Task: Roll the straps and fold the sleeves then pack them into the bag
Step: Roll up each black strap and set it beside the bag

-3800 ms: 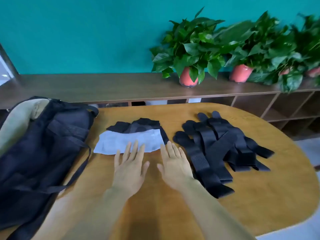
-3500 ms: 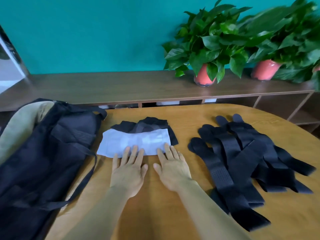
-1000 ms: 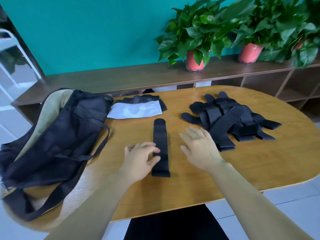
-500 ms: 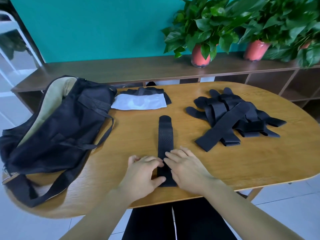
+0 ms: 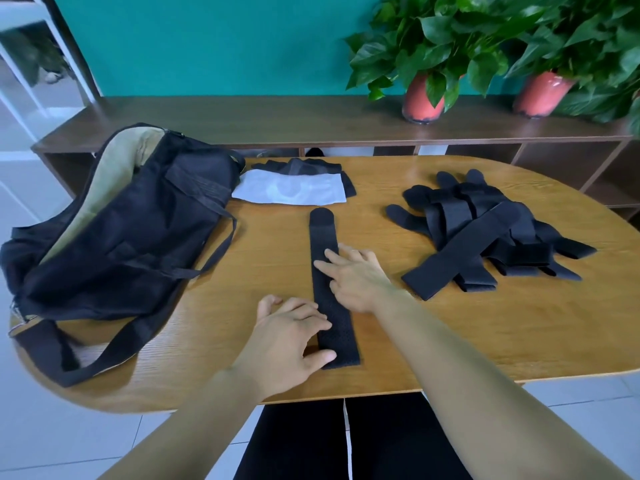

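One black strap (image 5: 323,237) lies flat and lengthwise in the middle of the wooden table (image 5: 433,334). My left hand (image 5: 292,336) rests flat beside its near end, thumb and fingertips touching it. My right hand (image 5: 356,275) presses straight fingers on the strap's middle. A pile of several black straps (image 5: 485,230) sits at the right. Folded sleeves, white (image 5: 291,190) over black (image 5: 298,167), lie at the table's far side. The open black bag (image 5: 114,230) with tan lining lies at the left.
A dark wooden shelf (image 5: 277,119) runs behind the table against a teal wall, with potted plants (image 5: 424,98) in red pots on it. The bag's shoulder strap (image 5: 104,355) hangs over the table's near left edge. My dark trousers show below the table edge.
My right hand has slid forward from the strap's near end to its middle. My left hand stays at the near end. Earlier one strap was taken from the pile and laid out.
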Demonstrator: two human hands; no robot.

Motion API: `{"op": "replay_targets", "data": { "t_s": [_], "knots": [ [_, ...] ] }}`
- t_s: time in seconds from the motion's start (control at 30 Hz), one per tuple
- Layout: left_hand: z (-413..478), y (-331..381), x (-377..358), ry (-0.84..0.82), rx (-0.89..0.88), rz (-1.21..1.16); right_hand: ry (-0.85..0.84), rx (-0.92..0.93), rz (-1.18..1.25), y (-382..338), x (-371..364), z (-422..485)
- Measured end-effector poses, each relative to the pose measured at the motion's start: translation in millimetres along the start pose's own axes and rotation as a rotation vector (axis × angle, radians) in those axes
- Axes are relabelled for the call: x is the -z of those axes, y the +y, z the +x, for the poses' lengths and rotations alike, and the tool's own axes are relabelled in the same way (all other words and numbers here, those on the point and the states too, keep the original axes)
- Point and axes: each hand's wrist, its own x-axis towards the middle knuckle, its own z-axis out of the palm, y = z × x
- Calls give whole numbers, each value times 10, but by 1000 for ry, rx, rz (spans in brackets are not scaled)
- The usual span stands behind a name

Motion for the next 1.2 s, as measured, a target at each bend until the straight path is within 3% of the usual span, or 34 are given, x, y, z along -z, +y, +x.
{"op": "replay_targets", "data": {
  "t_s": [0.33, 0.5, 0.6, 0.77, 1.03, 1.2],
  "knots": [
    [-127, -84, 92, 0, 21, 41, 16, 53, 13, -152, 44, -8],
    [-210, -158, 151, 87, 36, -4, 272, 133, 212, -33, -6, -324],
    [-263, -168, 173, 48, -1, 65, 450, 191, 222, 35, -134, -630],
    [-312, -115, 53, 20, -9, 93, 484, 265, 277, -62, -471, -1038],
    [-192, -59, -61, 229, 202, -8, 659, -54, 608, -252, -574, -798],
    [-158, -1, -134, 292, 311, -76, 748, -185, 617, -353, -616, -686]
  ]
}}
